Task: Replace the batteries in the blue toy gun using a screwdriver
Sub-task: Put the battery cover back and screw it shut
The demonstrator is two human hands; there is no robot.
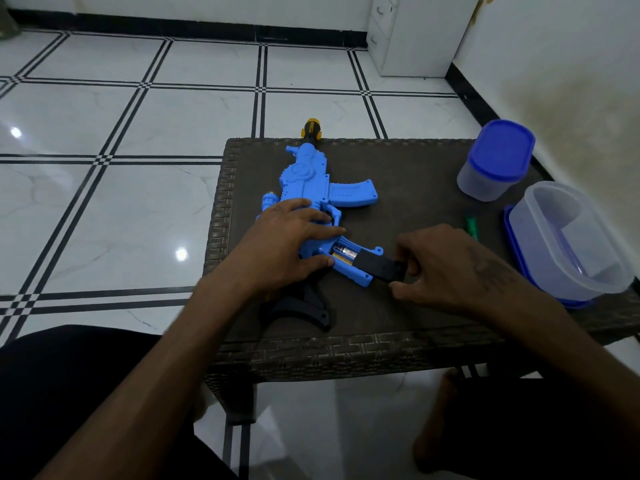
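Pinching the black cover [381, 268], right hand [446, 268] bares batteries [343, 253] in the blue gun [311, 178].

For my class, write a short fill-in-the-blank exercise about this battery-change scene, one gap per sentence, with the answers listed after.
1. The left hand presses down on the blue toy ____.
2. The right hand pinches the black battery ____.
3. A battery shows in the open ____.
4. The tall container wears a ____ lid.

Answers: gun; cover; compartment; blue
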